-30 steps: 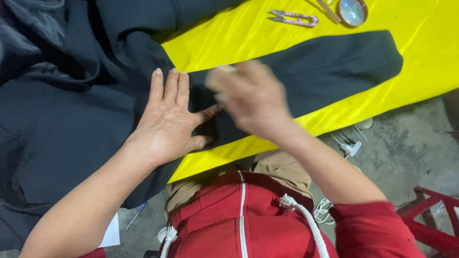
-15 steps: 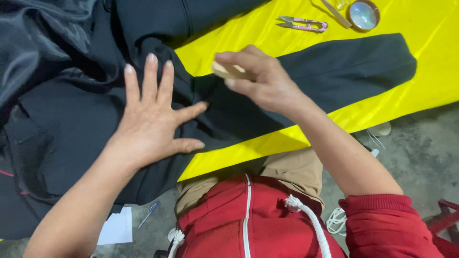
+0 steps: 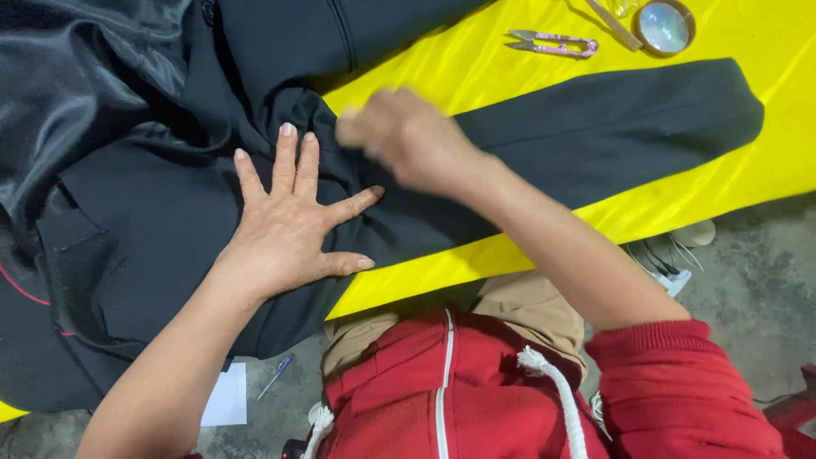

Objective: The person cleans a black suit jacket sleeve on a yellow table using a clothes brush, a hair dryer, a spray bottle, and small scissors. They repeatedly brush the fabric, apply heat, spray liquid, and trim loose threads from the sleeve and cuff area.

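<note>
A dark jacket point(image 3: 153, 195) lies on a yellow cloth point(image 3: 476, 68), its shiny lining turned out at the upper left and one sleeve point(image 3: 629, 127) stretched to the right. My left hand point(image 3: 285, 225) presses flat on the jacket body with the fingers spread, just below the armhole. My right hand point(image 3: 408, 140) is blurred with motion above the top of the sleeve, its fingers bunched together on a small tan piece that barely shows at the fingertips.
Pink-handled thread snips point(image 3: 552, 42) and a round glassy object point(image 3: 665, 25) lie on the yellow cloth at the top right. On the concrete floor below are a white paper point(image 3: 225, 395), a blue pen point(image 3: 274, 376) and a pale shoe point(image 3: 671, 251).
My right hand has swept left and up along the sleeve toward the armhole. My left hand has stayed flat on the jacket, and the view has shifted slightly.
</note>
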